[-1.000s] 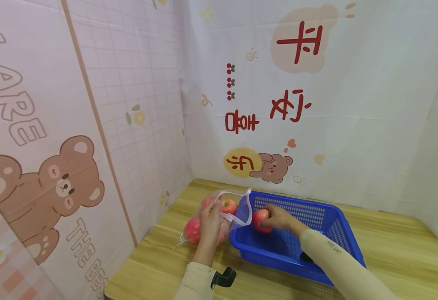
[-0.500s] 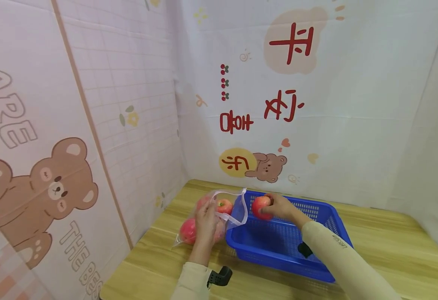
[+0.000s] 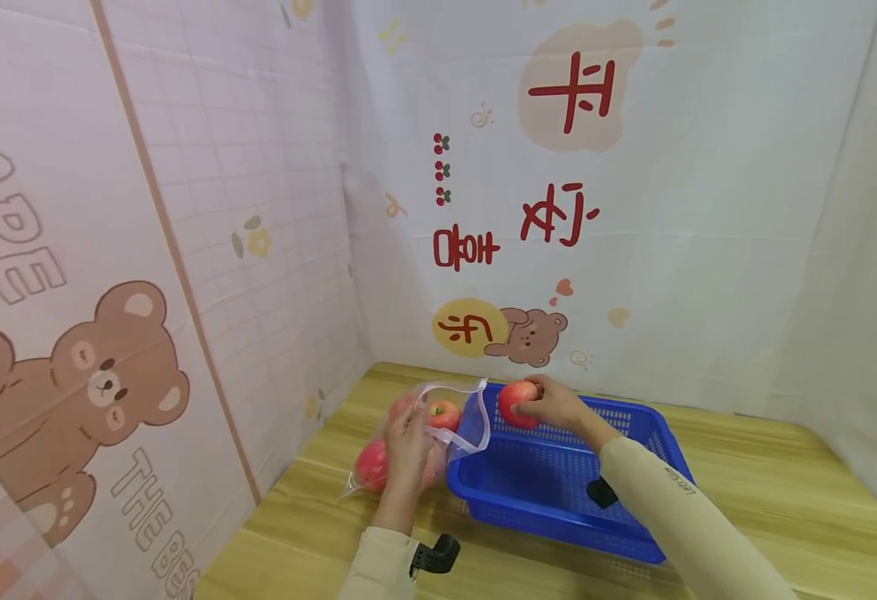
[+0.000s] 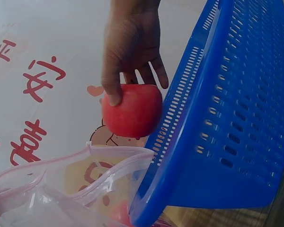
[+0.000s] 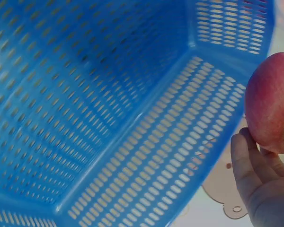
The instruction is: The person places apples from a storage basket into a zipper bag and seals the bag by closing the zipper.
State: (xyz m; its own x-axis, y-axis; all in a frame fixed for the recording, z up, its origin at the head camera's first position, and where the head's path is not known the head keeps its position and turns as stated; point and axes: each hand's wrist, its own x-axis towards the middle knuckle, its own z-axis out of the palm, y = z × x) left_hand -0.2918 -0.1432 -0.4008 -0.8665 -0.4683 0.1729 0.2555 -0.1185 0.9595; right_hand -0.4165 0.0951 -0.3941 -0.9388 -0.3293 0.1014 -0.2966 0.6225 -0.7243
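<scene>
My right hand (image 3: 558, 406) grips a red apple (image 3: 518, 404) above the back left part of a blue plastic basket (image 3: 558, 533). Thumb and fingers hold that apple from its right side. On the left, my left hand (image 3: 406, 442) pinches the edge of a clear zip bag (image 3: 468, 437), whose mouth gapes toward the basket. Several apples lie inside the bag, one (image 3: 444, 414) showing its stem near the opening. In the left wrist view the held apple (image 4: 132, 111) hangs over the bag's rim (image 4: 118, 150), apart from it.
The basket's left rim (image 3: 455, 479) stands right beside the bag on a wood-grain table (image 3: 296, 517). Behind the table hangs a white printed cloth (image 3: 709, 250), with another printed cloth (image 3: 258, 167) along the left. A black wrist strap (image 3: 436, 554) sits on my left wrist.
My right hand has lifted the apple up out of the basket and a little left, toward the bag. The left hand keeps its hold on the bag; the head view has shifted slightly.
</scene>
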